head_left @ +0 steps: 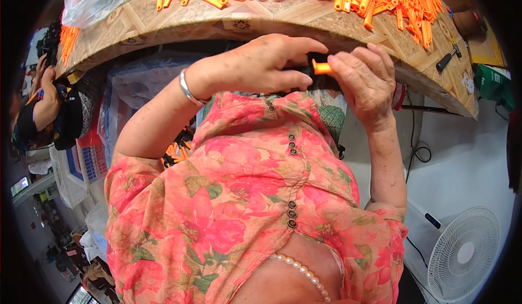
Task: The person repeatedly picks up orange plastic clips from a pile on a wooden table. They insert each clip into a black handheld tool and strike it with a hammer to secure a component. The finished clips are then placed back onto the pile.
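Observation:
Just beyond the table's near edge, my right hand (365,81) pinches a small orange plastic piece (322,67) between thumb and fingers. Its flared end sticks out to the left; the rest is hidden in my grip. My left hand (266,62), with a silver bangle at the wrist, is held close by on the left. Its thumb and index finger are spread apart, and the orange end lies just beyond their tips. The shadow between those fingers is dark, and I make out nothing held there. Many similar orange pieces (375,2) lie heaped on the table.
The patterned table (239,24) curves across the top. A clear plastic bag (98,0) lies at its left, a black-handled tool (450,57) at its right. Below right stands a white fan (465,252). Another person's arm (48,100) shows at far left, near stacked crates (73,173).

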`<state>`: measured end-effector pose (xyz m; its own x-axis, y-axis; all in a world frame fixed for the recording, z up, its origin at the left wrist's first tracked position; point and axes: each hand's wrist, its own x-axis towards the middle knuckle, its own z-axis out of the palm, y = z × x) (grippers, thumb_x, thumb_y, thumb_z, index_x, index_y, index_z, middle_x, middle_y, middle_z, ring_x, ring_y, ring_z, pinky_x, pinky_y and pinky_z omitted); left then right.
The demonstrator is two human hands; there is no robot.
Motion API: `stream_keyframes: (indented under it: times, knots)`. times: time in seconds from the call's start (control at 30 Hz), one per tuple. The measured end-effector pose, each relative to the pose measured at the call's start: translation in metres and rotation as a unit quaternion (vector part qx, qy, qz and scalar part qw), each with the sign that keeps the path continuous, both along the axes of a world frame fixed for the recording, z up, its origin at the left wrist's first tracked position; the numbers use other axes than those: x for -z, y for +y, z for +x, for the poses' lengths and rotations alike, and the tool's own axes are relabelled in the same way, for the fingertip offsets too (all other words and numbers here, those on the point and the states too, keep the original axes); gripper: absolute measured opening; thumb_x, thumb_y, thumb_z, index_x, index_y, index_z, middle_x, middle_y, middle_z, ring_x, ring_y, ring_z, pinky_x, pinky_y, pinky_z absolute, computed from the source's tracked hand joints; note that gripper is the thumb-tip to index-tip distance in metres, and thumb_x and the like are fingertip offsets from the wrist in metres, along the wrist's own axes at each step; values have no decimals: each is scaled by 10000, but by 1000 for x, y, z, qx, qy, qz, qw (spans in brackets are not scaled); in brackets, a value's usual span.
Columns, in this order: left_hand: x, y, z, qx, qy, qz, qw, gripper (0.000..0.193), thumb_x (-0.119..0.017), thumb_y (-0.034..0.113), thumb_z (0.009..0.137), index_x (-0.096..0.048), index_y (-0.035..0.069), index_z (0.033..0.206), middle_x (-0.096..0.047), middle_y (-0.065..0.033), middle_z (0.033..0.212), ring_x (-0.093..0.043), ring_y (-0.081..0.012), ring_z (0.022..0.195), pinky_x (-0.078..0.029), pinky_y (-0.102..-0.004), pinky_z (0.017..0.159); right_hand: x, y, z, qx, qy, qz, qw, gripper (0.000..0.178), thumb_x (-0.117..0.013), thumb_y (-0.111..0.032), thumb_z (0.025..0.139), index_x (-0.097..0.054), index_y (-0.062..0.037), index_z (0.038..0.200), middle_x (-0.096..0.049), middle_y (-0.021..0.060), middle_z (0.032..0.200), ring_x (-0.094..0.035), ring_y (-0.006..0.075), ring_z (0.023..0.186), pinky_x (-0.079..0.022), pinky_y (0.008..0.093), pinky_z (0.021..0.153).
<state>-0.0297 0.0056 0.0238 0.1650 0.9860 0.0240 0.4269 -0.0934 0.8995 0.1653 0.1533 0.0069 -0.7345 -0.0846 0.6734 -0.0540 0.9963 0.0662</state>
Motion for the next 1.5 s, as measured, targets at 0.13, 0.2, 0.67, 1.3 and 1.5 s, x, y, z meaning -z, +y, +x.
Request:
stream_keyframes:
  times: [0.13,0.2,0.67,1.3,1.5]
  knots:
    - [-1,-9,-16,-4,-330,-148,932,392,-511,184,992,-497,-1,1338,-683,-119,869,-639,-129,663,-528,-242,647,-8,20,-35,-18,22,33,999,240,-633,-162,779,-689,-132,1011,-681,-2,1028,-606,178,1015,-450,371,965]
    - [8,-9,-11,-76,-386,-145,908,335,-510,163,987,-539,-1,1278,-673,-101,830,-622,-120,624,-517,-221,604,-8,21,-50,5,5,44,999,247,-635,-165,776,-687,-128,1014,-670,5,1062,-600,183,1048,-454,370,958]
    - [15,13,19,-300,-437,-145,835,324,-537,79,924,-524,-23,1232,-576,-27,718,-539,-95,584,-471,-235,534,-1,136,49,418,60,-56,905,280,-640,-240,876,-674,-97,1115,-592,134,1128,-570,301,1042,-451,418,899]
    - [12,21,26,-327,-413,-131,840,233,-510,74,917,-586,-32,1109,-591,-26,716,-556,-102,579,-481,-226,539,-10,201,122,362,78,-587,720,471,-547,-210,905,-488,-69,1351,-537,12,775,-462,79,541,-364,230,434]
    - [11,17,29,-342,-395,-125,843,172,-515,79,898,-600,-6,1021,-596,-27,716,-553,-96,594,-482,-233,538,-11,27,81,94,-22,-631,769,441,-503,-111,978,-475,-129,1419,-520,-45,761,-421,23,637,-366,147,569]
